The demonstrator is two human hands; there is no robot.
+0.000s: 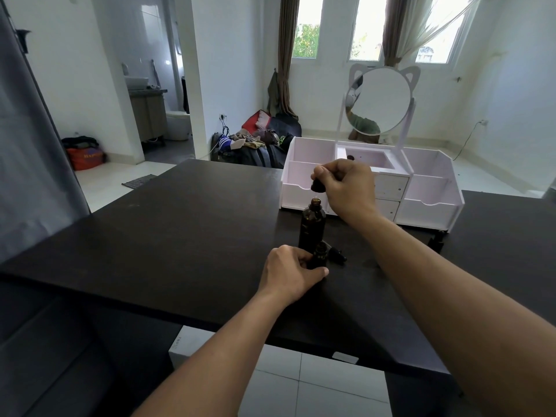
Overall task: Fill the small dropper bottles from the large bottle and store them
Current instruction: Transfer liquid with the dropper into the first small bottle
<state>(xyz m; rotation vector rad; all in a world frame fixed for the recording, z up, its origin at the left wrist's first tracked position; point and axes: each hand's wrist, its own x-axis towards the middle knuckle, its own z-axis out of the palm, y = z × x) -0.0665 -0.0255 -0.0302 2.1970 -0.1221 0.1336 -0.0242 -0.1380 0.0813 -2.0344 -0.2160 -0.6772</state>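
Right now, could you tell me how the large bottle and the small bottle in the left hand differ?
The large bottle stands taller, free of any grip; the small bottle is short and held by the left hand. The large bottle's neck is plainly open; the small bottle's top is hard to make out. Both are dark and upright on the table.

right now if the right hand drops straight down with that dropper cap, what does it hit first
Most likely the open neck of the large bottle, which stands just under the dropper cap pinched in the right hand. Depth is hard to judge from one view, so the alignment may be slightly off.
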